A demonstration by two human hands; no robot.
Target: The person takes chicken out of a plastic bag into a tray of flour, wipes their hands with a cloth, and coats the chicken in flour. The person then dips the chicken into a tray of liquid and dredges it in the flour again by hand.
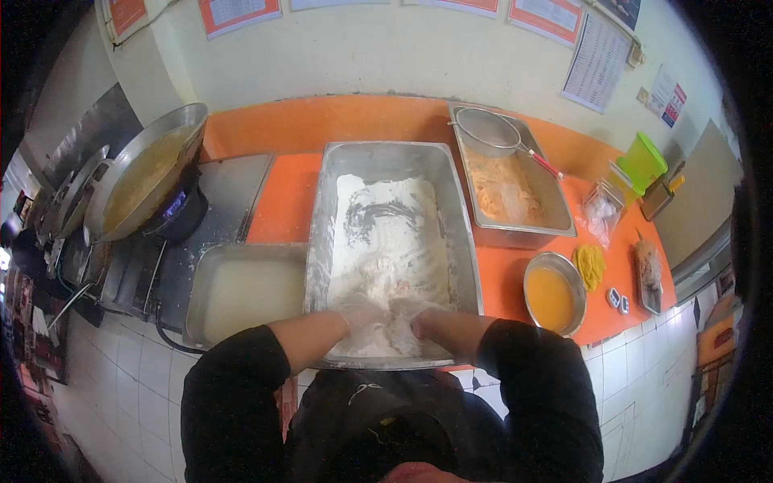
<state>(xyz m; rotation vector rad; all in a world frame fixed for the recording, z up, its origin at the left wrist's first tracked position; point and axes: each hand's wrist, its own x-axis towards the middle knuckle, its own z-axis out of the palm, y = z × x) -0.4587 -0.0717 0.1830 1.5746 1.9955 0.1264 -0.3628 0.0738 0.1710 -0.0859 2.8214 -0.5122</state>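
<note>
A deep steel tray [473,266] directly in front of me holds white flour [411,197], with bare metal showing through a swept patch. Both my hands are low in its near half, side by side and wearing clear plastic gloves. My left hand [360,311] presses into the heaped flour. Close beside it, my right hand [407,311] is dusted white too. Between and just beyond them lies a floury mound with a small pinkish bit [403,286], too coated to name. Flour and gloves hide the fingers of both hands.
A wok of oil [153,173] sits over a burner at left. Near it is a pan of cloudy liquid [250,294]. At right are a tray of orange-coated pieces [507,189], a strainer [489,129], a bowl of orange liquid [551,298] and a yellow cloth [589,266].
</note>
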